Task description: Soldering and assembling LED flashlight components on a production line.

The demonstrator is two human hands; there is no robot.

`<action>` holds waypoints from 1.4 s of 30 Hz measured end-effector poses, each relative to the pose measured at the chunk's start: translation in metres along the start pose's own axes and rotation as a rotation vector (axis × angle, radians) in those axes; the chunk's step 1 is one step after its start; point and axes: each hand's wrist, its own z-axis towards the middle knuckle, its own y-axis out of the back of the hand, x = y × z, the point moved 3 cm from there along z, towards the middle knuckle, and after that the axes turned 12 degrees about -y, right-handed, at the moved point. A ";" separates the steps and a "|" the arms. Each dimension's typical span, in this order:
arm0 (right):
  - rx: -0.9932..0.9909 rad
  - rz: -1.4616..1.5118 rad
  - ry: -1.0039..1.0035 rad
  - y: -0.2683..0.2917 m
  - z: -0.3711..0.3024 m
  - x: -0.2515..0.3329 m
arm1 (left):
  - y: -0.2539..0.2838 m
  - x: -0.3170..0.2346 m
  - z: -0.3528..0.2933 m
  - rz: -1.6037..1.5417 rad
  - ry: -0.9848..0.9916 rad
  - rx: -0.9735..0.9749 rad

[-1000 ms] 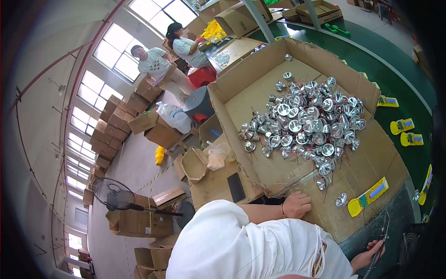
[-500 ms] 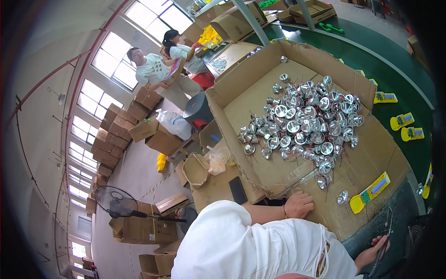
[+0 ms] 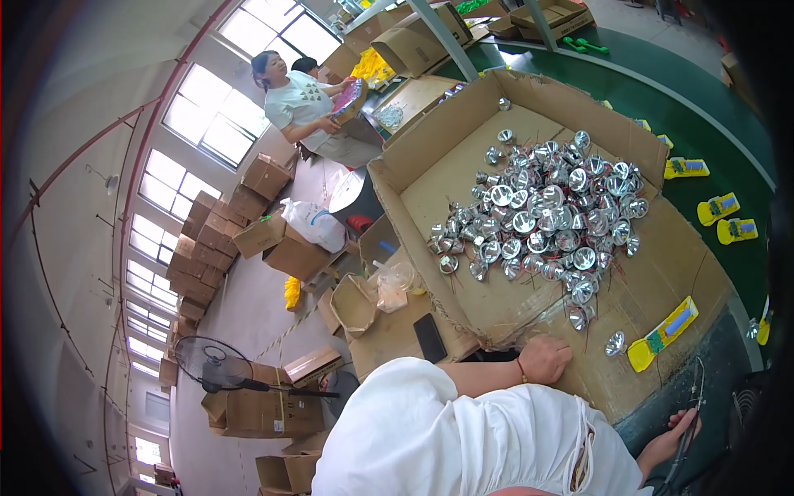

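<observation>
While left hand (image 3: pixel 544 359) rests, one box (image 3: pixel 463 157)

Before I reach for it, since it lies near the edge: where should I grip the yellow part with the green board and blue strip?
Probably across the long sides of the yellow part, near its middle. It lies flat and slanted on the cardboard sheet, open side up, so come from above, keeping fingers off the board. The lone reflector beside it leaves the sides free.
</observation>
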 end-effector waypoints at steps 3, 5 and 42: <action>-0.025 -0.001 -0.049 -0.002 -0.003 0.002 | -0.001 -0.001 -0.001 -0.003 -0.009 -0.021; -0.021 0.003 -0.041 -0.004 -0.001 0.003 | 0.004 -0.001 0.001 -0.019 -0.008 -0.042; 0.073 0.174 -0.013 0.002 -0.004 -0.006 | 0.020 -0.018 0.073 -0.022 -0.103 -0.038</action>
